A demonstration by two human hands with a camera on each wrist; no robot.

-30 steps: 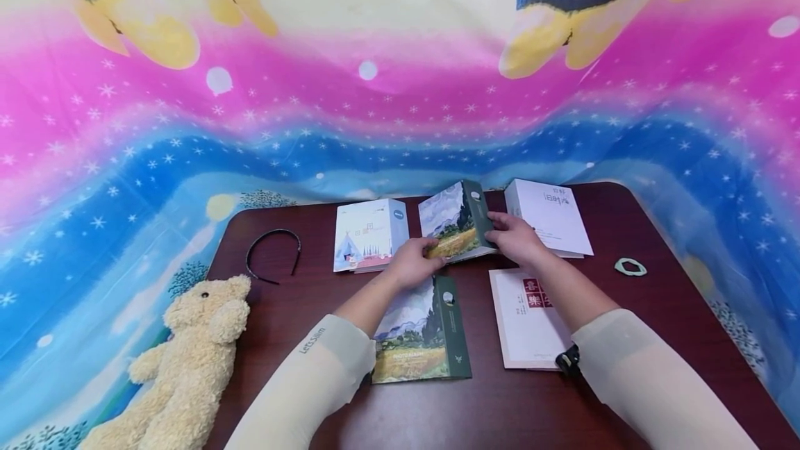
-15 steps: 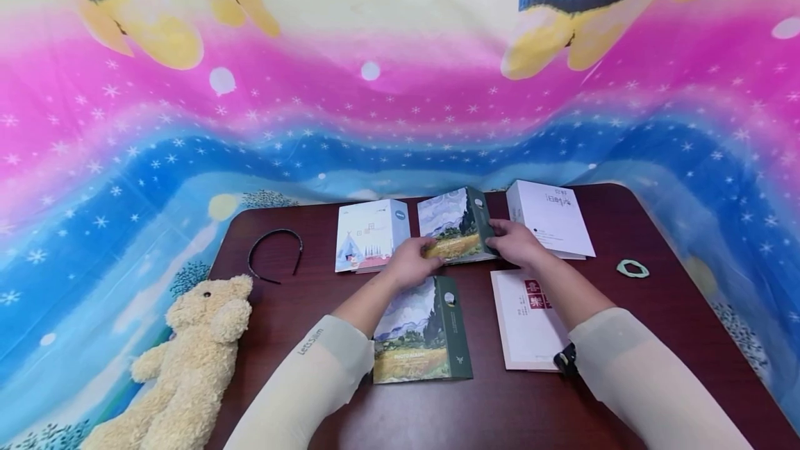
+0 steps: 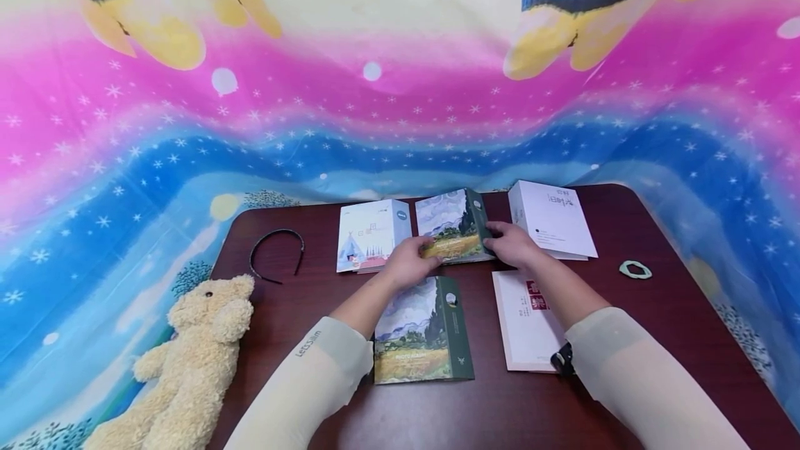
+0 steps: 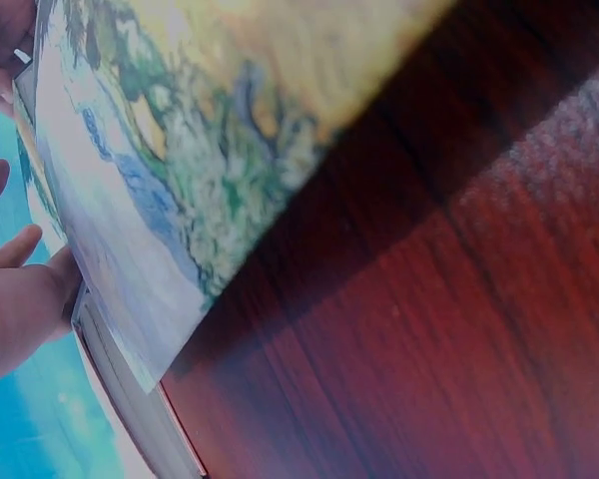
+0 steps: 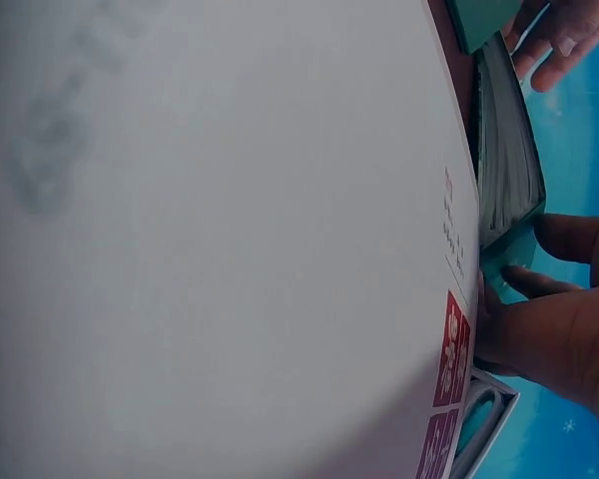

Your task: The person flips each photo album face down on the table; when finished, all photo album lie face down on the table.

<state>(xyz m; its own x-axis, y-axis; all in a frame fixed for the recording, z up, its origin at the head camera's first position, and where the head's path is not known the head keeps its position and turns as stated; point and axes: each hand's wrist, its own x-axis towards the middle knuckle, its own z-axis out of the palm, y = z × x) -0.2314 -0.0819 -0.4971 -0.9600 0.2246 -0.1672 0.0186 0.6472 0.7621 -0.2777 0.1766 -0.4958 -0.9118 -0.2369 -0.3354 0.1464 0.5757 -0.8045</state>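
A photo album (image 3: 451, 224) with a painted landscape cover and green spine lies at the back middle of the table. My left hand (image 3: 409, 261) grips its lower left corner, the thumb along the near edge. At the spine side, my right hand (image 3: 515, 245) pinches the album; in the right wrist view the thumb and fingers (image 5: 569, 239) sit around the green spine, beside the page edges. A matching landscape album (image 3: 415, 332) lies nearer, below my left hand. Under my right forearm is a white album (image 3: 531, 339) with red squares, partly hidden.
A white album with a tent picture (image 3: 369, 238) stands at back left, another white album (image 3: 553, 221) at back right. A black headband (image 3: 276, 255) and teddy bear (image 3: 196, 360) are on the left. A green ring-shaped band (image 3: 635, 269) lies at right on the dark table (image 3: 431, 415).
The held album, tilted a second ago, has come down flatter and shifted slightly left. Both hands have kept hold of it, the right moving a little down and left.
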